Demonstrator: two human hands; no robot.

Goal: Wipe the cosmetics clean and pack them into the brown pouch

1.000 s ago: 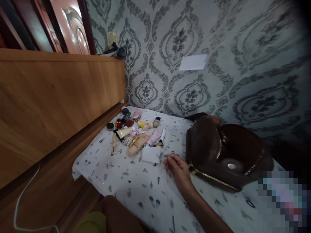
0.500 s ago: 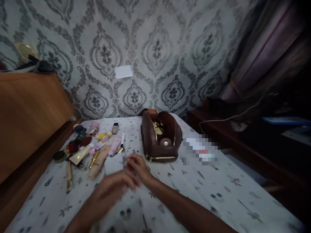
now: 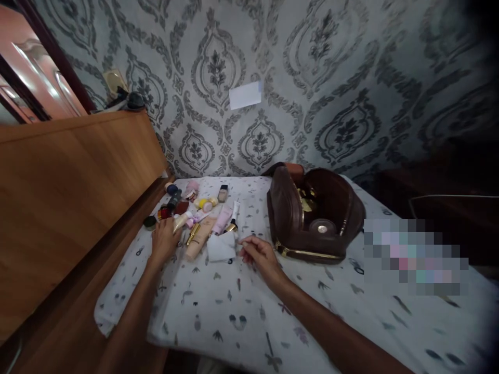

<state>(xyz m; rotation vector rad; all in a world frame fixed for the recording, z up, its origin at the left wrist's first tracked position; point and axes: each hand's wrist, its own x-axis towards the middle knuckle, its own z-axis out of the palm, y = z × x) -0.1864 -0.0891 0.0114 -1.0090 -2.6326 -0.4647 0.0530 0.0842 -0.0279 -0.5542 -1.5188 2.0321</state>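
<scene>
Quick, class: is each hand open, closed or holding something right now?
Left hand: at the cream-coloured tube; open or closed cannot be told.
Right hand: fingers curled beside the folded white cloth; grip cannot be told.

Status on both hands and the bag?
Left hand at cosmetics pile's near-left side. Right hand between white cloth and brown bag. Bag open; opening unobstructed.

hands (image 3: 166, 240) (image 3: 262, 255) 2 | brown bag (image 3: 312, 239) 1 | folded white cloth (image 3: 221, 246) 1 | peach tube (image 3: 200, 240) 1 | black-capped bottle (image 3: 222, 195) 1

A white rectangle (image 3: 245, 96) shows on the patterned wall (image 3: 268, 67) beyond a wooden panel (image 3: 81, 171).
</scene>
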